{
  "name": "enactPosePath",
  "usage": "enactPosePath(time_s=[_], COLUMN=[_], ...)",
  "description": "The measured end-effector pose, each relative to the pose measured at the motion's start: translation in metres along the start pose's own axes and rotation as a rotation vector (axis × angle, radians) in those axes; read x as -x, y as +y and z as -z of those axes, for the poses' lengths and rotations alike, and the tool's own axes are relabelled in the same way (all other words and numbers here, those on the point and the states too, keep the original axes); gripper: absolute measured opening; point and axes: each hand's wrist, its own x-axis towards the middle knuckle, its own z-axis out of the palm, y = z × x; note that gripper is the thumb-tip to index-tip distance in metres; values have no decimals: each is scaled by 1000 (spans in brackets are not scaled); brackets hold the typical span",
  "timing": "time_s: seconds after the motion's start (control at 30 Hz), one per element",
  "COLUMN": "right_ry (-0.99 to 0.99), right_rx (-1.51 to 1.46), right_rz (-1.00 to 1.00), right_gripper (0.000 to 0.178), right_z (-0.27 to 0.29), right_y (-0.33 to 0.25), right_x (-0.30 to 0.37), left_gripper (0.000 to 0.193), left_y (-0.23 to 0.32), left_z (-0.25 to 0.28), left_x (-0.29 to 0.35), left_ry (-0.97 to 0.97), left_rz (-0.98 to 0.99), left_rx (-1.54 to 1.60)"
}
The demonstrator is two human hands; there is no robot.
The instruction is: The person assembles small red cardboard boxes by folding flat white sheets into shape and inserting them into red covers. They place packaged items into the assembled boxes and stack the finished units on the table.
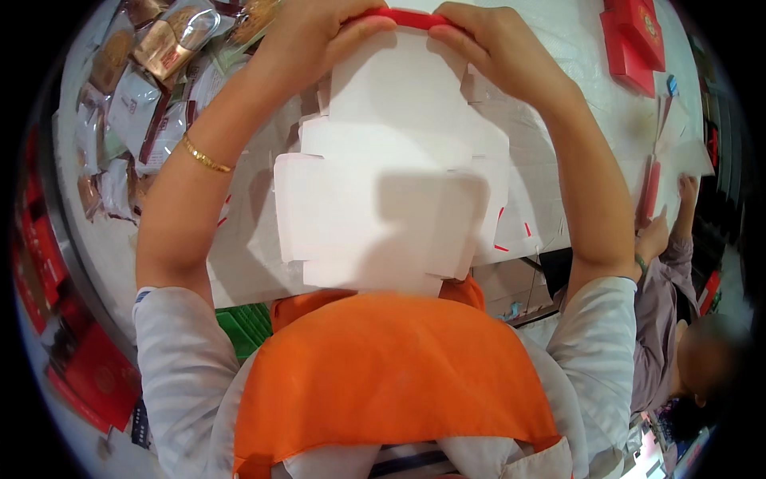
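Note:
A flat, unfolded cardboard box blank (351,199) lies in front of me with its white inner side up and its side flaps spread. At its far end a red edge is bent up, and both hands pinch it. My left hand (339,32) grips the left part of that edge, thumb on the near side. My right hand (483,36) holds the right part in the same way, with a short stretch of red showing between the two. The shadow of a head falls across the blank's near half.
Several wrapped food packets (152,96) are heaped at the left of the table (523,160). Red boxes (634,40) stand at the far right. Another person's hand (654,235) works at the right edge beside a red and white piece. A green crate (243,327) sits below the table.

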Motion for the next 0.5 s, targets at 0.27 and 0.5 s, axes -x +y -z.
enactPosePath(time_s=[0.27,0.5], right_ry=[486,-14], right_rx=[131,-83], right_rz=[486,269], right_gripper=[27,33], right_z=[-30,-126], right_y=[-56,-94], right_x=[87,194], left_gripper=[39,33], left_y=[36,123], left_z=[24,0], left_x=[47,229], left_ry=[386,-105], left_rz=[-237,-144], left_rx=[-365,33])
